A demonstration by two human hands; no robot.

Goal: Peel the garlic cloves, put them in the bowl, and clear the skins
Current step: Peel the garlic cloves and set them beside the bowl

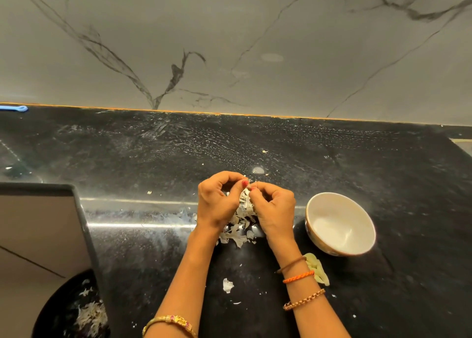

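Above the skins (pixel 240 222) piled mid-counter, the left hand (pixel 217 199) and right hand (pixel 274 207) meet, both sets of fingers curled and pinching 1 small clove (pixel 247 183) at their tips (it is mostly hidden). To peel it well, I judge the nails should catch a loose edge and strip the skin off in long pieces over the pile. Right of the hands, near, stands the bowl (pixel 316 205); peeled cloves (pixel 318 268) lie beside the right wrist.

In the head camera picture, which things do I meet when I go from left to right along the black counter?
Dark bin with skins → left hand → pile of garlic skins → right hand → white bowl.
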